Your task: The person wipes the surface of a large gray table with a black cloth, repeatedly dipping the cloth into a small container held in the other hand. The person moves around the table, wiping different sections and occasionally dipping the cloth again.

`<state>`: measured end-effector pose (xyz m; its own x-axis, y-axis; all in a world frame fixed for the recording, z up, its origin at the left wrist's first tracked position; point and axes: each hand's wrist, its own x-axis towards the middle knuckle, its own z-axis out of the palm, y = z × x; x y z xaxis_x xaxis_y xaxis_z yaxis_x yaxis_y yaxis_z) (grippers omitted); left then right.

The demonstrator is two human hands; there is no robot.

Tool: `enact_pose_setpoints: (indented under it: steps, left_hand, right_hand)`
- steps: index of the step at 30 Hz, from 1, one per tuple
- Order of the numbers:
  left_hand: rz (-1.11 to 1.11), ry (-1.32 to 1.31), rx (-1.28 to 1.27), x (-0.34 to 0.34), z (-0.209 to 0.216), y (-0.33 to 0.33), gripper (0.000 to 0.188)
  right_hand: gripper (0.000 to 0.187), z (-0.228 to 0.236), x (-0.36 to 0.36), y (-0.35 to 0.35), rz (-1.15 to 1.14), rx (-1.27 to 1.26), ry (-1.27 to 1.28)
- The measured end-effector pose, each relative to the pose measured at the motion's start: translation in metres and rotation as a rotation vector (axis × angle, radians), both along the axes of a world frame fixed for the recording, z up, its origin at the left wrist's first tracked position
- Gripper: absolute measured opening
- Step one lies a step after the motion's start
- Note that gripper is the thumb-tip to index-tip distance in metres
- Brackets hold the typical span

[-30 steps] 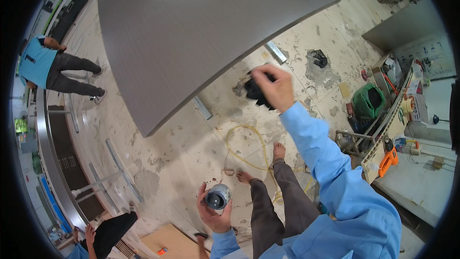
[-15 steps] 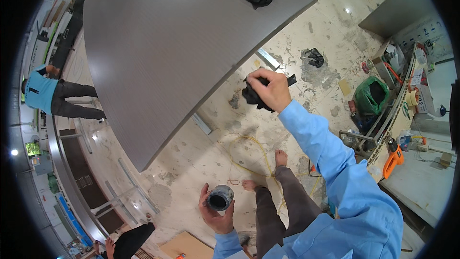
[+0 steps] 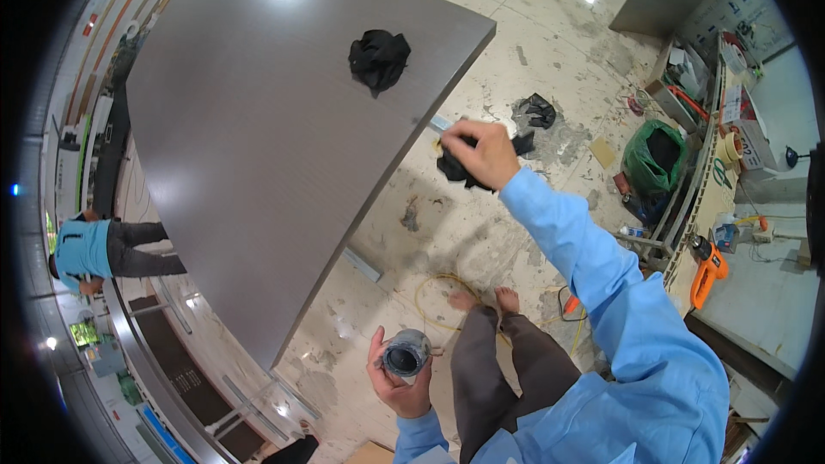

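My left hand (image 3: pixel 399 391) is wrapped round a small grey-smeared jar (image 3: pixel 406 351), its round mouth facing up and dark inside. Bunched black cloth (image 3: pixel 457 172) is gripped in my right hand (image 3: pixel 488 153), with ends sticking out on both sides of the fingers. That hand is close to the right edge of a large grey-brown panel (image 3: pixel 275 137) with a curved far side; whether the cloth touches the edge cannot be told. On the panel's top lies another crumpled black cloth (image 3: pixel 379 61), apart from both hands.
A yellow hose (image 3: pixel 421 292) loops on the stained floor by my bare feet. To the right stand a green bag (image 3: pixel 655 155) and a workbench with an orange heat gun (image 3: pixel 708 271). Black plastic (image 3: pixel 539 110) lies on the floor. A person in teal (image 3: pixel 82 251) is at far left.
The panel and its cloth sit lower and further left in view as my head and body shift. My feet have moved, one blurred. Both hands keep their holds.
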<state>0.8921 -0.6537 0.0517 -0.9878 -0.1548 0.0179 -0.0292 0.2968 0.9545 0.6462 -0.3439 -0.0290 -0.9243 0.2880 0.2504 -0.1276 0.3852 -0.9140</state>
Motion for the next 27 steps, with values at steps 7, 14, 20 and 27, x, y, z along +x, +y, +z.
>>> enact_pose_setpoints:
  steps: [7, 14, 20, 27]
  left_hand:
    - [-0.149, 0.041, 0.015, -0.057, -0.013, 0.021, 0.077]
    - [-0.212, -0.070, 0.018, -0.096, -0.014, 0.049, 0.078]
    - [-0.243, -0.051, -0.045, -0.115, -0.007, 0.076, 0.077]
    - [-0.150, -0.056, 0.037, -0.126, 0.006, 0.125, 0.076]
  right_hand:
    - [0.019, 0.024, -0.039, 0.089, -0.430, 0.016, -0.075]
    - [0.012, -0.001, -0.028, 0.047, -0.059, 0.029, 0.014]
    - [0.016, 0.003, -0.068, 0.139, -0.630, -0.373, 0.052]
    - [0.013, 0.008, -0.092, 0.105, -0.611, -0.625, 0.112]
